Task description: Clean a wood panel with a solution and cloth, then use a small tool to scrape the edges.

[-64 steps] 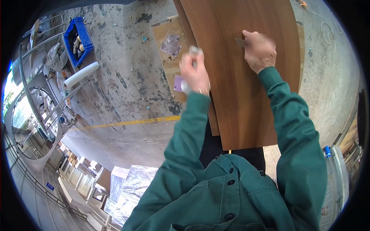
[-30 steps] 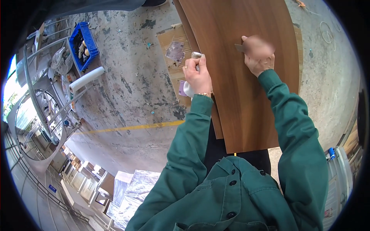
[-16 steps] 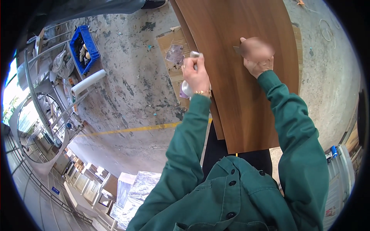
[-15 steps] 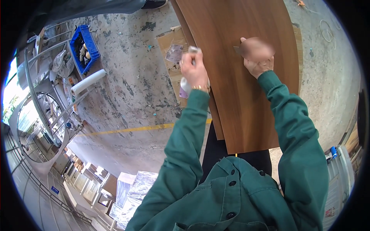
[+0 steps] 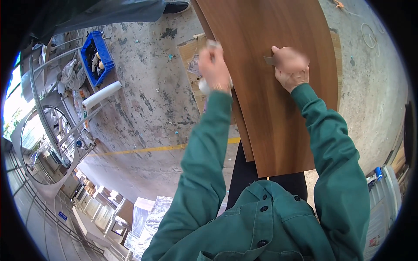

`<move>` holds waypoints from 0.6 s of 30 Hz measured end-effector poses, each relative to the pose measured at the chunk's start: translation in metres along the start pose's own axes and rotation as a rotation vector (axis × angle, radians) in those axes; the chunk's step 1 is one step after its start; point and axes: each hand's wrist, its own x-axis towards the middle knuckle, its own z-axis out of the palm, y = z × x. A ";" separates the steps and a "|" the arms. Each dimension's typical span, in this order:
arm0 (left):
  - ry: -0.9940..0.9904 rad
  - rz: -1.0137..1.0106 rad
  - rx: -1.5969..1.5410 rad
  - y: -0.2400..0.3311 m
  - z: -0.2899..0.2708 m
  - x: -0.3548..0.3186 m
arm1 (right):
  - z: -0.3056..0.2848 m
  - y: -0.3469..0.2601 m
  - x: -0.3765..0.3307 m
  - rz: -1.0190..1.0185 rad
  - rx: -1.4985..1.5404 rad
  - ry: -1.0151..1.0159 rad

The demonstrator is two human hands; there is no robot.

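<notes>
A long brown wood-grain panel [image 5: 278, 126] lies in front of me, with another board [image 5: 241, 135] showing under its left edge. My left hand [image 5: 214, 67], smeared by motion, is closed round a white wad [image 5: 213, 44] that looks like cloth or paper. It is raised beside the panel's left edge, and more white shows below the fingers. My right hand [image 5: 292, 67] rests over the panel, fingers closed on a thin, flat, grey scraper-like blade [image 5: 269, 61]. One corner of the blade juts out to the left; the rest is hidden by the hand, which is partly blurred.
Cardboard [image 5: 191, 56] lies under the boards on the worn concrete floor. At the left stand a blue crate [image 5: 96, 56] with gloves inside, a white roll [image 5: 101, 95] and a metal-framed rack. Another person's leg and dark shoe [image 5: 176, 6] show at the top.
My left hand has moved a little up and to the left with the white wad. The right hand has barely moved. The other person's shoe shows more fully.
</notes>
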 end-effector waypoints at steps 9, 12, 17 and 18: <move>-0.029 0.041 -0.026 -0.024 -0.008 -0.055 | -0.001 0.005 -0.008 0.018 0.017 -0.057; 0.015 0.072 0.011 -0.015 -0.010 -0.044 | 0.000 0.001 -0.005 0.016 0.005 -0.058; 0.001 0.014 -0.133 0.022 0.016 0.055 | 0.000 0.000 -0.003 0.005 0.002 -0.054; 0.021 0.055 -0.073 0.019 0.016 0.049 | 0.000 0.001 -0.004 0.008 -0.002 -0.058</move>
